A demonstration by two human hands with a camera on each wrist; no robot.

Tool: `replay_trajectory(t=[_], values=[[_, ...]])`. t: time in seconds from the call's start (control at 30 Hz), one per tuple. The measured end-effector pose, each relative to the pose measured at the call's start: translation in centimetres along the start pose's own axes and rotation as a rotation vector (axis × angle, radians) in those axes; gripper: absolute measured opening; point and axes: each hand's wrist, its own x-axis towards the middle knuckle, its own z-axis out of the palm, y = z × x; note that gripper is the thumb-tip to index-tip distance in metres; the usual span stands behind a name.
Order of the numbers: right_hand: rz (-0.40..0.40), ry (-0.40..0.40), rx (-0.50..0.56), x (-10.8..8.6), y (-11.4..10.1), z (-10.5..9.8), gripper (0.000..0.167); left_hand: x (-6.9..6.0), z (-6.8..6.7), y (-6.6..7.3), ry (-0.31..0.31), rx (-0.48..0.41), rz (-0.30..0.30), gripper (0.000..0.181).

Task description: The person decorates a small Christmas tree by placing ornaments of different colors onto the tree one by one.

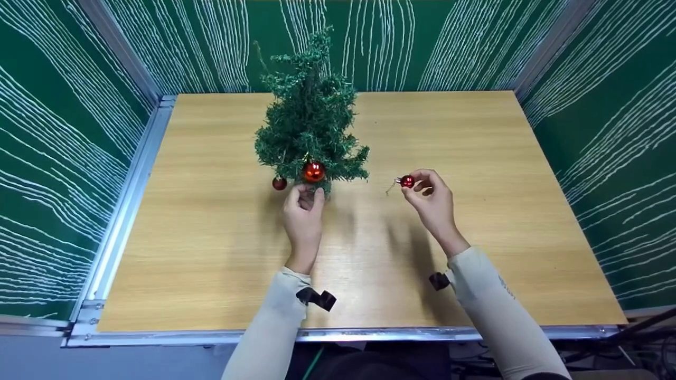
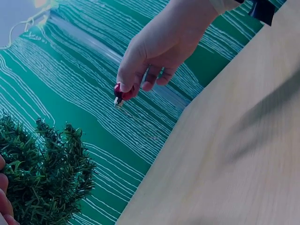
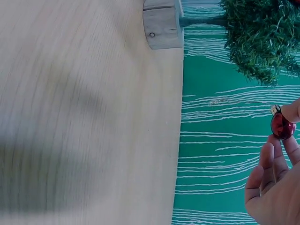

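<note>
A small artificial Christmas tree stands left of the table's middle. On its front low branches hang a shiny red bauble and a smaller dark red one. Just under the shiny bauble, my left hand grips a low front branch with curled fingers and thumb; the exact grip is partly hidden. To the right, my right hand pinches a small red bauble between thumb and fingers, above the table. Its metal cap points toward the tree, with a thin loop of string trailing from it in the right wrist view.
The tree's block-shaped base sits on the wooden table. Green panels with white wavy lines enclose the back and sides. A metal rail runs along the front edge.
</note>
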Motion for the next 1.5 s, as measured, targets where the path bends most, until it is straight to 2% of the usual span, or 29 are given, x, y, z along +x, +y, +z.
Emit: replay_trajectory(t=[0.3,0.47,0.63,0.9,1.03,1.1,1.37,1.5], values=[[-0.027,-0.006,0.015,-0.6,-0.6,-0.1,0.026,0.1,-0.4,0.2,0.008,-0.001,0.002,0.013],[-0.009,-0.015,0.009,-0.7,-0.9,0.0,0.026,0.1,-0.6,0.1,0.032,0.027,0.011,0.014],[0.014,-0.011,0.017,-1.0,-1.5,0.0,0.028,0.1,-0.8,0.0,0.030,0.004,0.004,0.014],[-0.007,-0.035,0.012,-2.5,-6.0,-0.2,0.027,0.3,-1.3,0.1,0.061,0.005,0.034,0.011],[-0.030,-0.050,-0.003,-3.0,-6.8,-0.2,0.027,0.3,-1.5,-0.1,0.071,0.003,0.051,0.011],[-0.041,-0.053,-0.015,-3.0,-6.7,0.0,0.027,0.2,-1.6,-0.2,0.067,0.006,0.052,0.012],[-0.093,-0.049,0.002,-2.4,-4.0,0.4,0.027,-0.3,-1.4,-0.2,0.002,0.012,0.041,0.019],[-0.107,-0.049,0.005,-3.0,-6.0,0.4,0.027,-0.4,-1.4,0.0,-0.015,0.012,0.040,0.020]])
